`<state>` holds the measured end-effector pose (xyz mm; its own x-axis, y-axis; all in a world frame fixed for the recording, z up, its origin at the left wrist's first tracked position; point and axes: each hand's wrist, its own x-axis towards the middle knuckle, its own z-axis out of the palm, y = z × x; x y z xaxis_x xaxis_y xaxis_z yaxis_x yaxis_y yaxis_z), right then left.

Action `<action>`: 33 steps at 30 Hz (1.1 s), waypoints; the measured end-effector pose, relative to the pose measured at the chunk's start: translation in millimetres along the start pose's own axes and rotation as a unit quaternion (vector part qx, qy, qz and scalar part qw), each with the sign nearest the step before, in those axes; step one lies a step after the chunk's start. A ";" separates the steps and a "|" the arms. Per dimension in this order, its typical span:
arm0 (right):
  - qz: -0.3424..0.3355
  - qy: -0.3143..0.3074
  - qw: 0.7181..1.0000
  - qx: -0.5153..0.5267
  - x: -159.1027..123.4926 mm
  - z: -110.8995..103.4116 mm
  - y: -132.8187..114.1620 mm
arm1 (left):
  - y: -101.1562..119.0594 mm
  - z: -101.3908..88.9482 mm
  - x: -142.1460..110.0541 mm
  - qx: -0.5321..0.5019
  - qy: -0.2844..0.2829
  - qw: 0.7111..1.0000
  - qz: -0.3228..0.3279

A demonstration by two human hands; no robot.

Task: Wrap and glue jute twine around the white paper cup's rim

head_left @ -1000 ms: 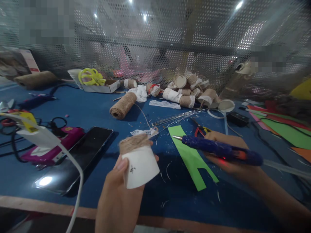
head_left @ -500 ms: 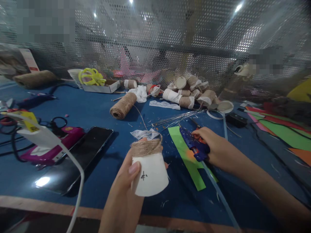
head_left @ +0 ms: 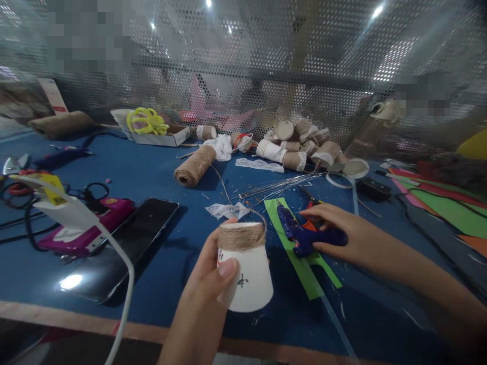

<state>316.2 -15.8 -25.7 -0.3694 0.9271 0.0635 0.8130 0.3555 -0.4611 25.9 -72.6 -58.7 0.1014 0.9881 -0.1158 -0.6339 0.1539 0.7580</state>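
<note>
My left hand [head_left: 213, 274] grips a white paper cup [head_left: 251, 281], held rim up above the front of the table. Jute twine [head_left: 243, 236] is wound round its upper part, and dark marks show on its side. A strand runs from the winding back towards a twine spool [head_left: 195, 166]. My right hand [head_left: 335, 228] is spread loosely round the handle of a blue hot glue gun [head_left: 294, 225], its fingers apart. The gun lies on its side on a green paper strip [head_left: 310, 284], nozzle pointing away. A long translucent stick [head_left: 338, 319] trails from its rear.
At left lie a black phone [head_left: 148, 228], a magenta device [head_left: 85, 228] and a white cable [head_left: 127, 284]. Thin sticks [head_left: 281, 185] and a lace scrap [head_left: 227, 210] are ahead. Twine-wrapped cups [head_left: 292, 159] pile at the back; coloured sheets [head_left: 449, 200] lie right.
The glue gun has come down flat onto the green strip and swung round, and my right fingers have loosened from it. The cup has moved slightly right in view and turned a little.
</note>
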 end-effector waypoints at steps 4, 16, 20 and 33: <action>-0.106 0.076 0.991 0.013 1.0 6.0 -21.5 | 2.8 16.4 -14.1 0.053 0.051 0.997 -0.018; -0.253 0.058 0.963 0.067 9.7 27.1 -51.4 | -1.8 27.7 -26.7 0.189 0.008 0.982 0.022; -0.231 0.098 0.964 0.092 4.5 19.0 -50.2 | -3.1 27.3 -22.9 0.180 0.045 0.982 0.022; -0.298 0.071 0.921 0.239 -1.1 17.7 -55.9 | -4.7 15.3 -15.7 0.154 0.089 0.984 0.011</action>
<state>263.2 -38.9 -15.6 -0.5960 0.6021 0.5314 0.1815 0.7456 -0.6412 39.0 -88.9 -50.6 -0.0628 0.9804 -0.1868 -0.3697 0.1510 0.9168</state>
